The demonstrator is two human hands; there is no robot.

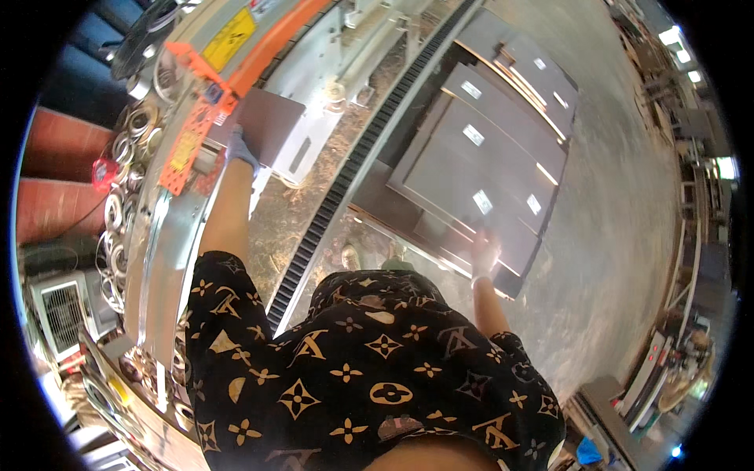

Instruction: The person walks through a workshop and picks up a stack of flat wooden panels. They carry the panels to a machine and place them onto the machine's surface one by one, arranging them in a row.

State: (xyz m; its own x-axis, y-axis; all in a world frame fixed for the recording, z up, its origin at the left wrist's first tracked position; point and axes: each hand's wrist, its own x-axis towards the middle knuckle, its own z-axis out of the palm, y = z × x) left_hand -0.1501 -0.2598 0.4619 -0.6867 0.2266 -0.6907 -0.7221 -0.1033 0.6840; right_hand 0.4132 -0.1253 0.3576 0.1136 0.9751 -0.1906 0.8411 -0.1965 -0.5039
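My left hand (242, 151), in a grey-blue glove, is at the near left edge of a small dark brown panel (273, 124). A thumb or finger lies along the edge, and the other fingers are partly hidden. That panel rests beside the orange guard (188, 149) of a long machine. My right hand (485, 251), in a pale glove, reaches over the near end of a stack of dark grey-brown boards (448, 169). Motion smears its fingers, so I cannot make out whether it touches a board. White labels (481, 202) are stuck on several boards.
A black roller track (334, 157) runs between the machine and the board stack. Rolls of edging tape (126, 149) line the machine's far left side. Concrete floor (605, 204) lies right of the stack. More boards and timber stand along the right side.
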